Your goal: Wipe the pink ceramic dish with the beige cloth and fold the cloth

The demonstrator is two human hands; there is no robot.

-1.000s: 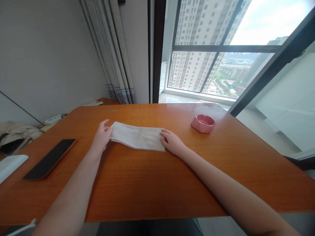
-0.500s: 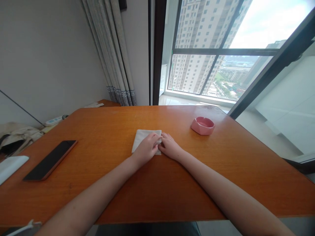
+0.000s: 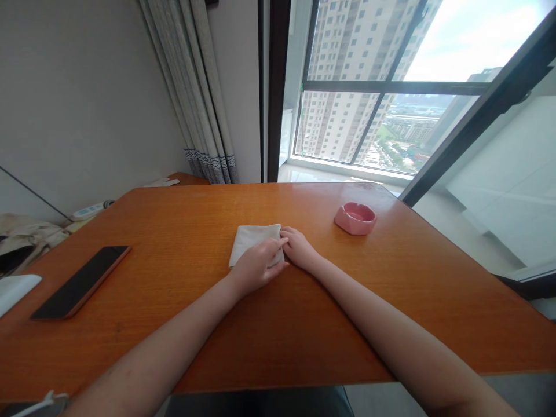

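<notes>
A folded white cloth (image 3: 249, 236) lies flat on the wooden table (image 3: 195, 341) in front of me. My left hand (image 3: 259, 262) rests over its lower right part, fingers stretched out and thumb held apart. At the cloth's right edge, my right hand (image 3: 299, 249) has its fingers bent closed against the fabric. The left fingertips reach the right fingers, and the right thumb is hidden behind them. Part of the cloth is covered by my left hand.
A pink ashtray (image 3: 356, 219) stands to the right, beyond my right hand. On the left lies a dark phone (image 3: 82, 284), with a white object (image 3: 17, 291) at the table's edge. A curtain (image 3: 195, 92) and large window (image 3: 382, 87) are behind the table.
My left hand has slid slightly toward me, and its thumb has spread away from the fingers. My right fingers have bent more at the cloth's edge. The view has shifted slightly.
</notes>
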